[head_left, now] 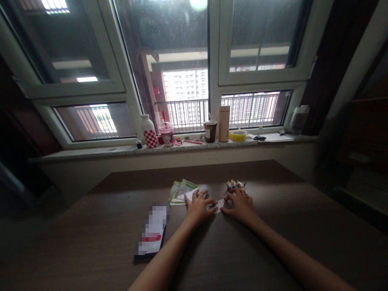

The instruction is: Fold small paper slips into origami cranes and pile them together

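A small white printed piece of paper (220,205) lies between my hands on the brown table (91,226). My left hand (198,208) pinches its left side between thumb and forefinger, with a bit of blue and yellow showing under the fingers. Its other fingers spread over a white slip (190,195) on several green-edged cards (182,187). At the paper's right edge, the thumb and forefinger of my right hand (241,205) are pressed close together on it. Just behind that hand sits a small crumpled multicoloured bundle (235,185), partly covered by the fingers; its kind is unclear.
A phone-like slab (153,230) with a blurred-out face lies left of my left forearm. Along the windowsill (121,152) stand a checkered bottle (149,133), a pink drink cup (166,133), a dark drink cup (210,131), a tan flask (224,123), yellow tape (238,135) and black scissors (260,138).
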Motion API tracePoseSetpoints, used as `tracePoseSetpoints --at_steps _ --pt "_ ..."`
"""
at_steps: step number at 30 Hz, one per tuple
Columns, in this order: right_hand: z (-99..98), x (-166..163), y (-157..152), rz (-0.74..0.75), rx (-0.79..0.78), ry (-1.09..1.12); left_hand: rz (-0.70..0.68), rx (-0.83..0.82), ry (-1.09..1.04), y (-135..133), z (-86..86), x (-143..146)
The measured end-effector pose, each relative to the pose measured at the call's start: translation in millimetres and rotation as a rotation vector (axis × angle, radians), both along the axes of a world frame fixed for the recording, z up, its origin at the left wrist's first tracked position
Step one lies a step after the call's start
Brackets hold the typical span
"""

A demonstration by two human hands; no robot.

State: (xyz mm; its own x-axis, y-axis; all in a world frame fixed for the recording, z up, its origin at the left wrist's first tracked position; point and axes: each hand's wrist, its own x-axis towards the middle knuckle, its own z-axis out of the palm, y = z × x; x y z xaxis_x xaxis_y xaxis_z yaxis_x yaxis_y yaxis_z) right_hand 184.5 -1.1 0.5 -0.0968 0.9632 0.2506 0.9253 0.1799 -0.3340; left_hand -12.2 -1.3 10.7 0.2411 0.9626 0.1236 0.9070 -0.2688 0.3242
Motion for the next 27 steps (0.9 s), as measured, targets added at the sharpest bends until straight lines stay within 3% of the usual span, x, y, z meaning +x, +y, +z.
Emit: tracePoseSetpoints --at_steps 14,18,22,27 --pt "-11.3 2.8 -2.2 0.047 0.027 0.048 -0.009 0.047 -0.049 2.2 -6.7 -2.8" --pt "-13.4 4.0 -0.1 0.060 0.105 0.143 0.007 0.070 -0.070 2.8 -7.6 -3.1" --pt "-15.7 6.4 3.6 0.138 0.174 0.219 0.023 0.071 -0.070 2.9 -7.2 -2.9" --pt "-17.6 7.6 3.9 0.219 0.118 0.244 0.029 0.043 -0.050 2.7 -5.3 -2.3"
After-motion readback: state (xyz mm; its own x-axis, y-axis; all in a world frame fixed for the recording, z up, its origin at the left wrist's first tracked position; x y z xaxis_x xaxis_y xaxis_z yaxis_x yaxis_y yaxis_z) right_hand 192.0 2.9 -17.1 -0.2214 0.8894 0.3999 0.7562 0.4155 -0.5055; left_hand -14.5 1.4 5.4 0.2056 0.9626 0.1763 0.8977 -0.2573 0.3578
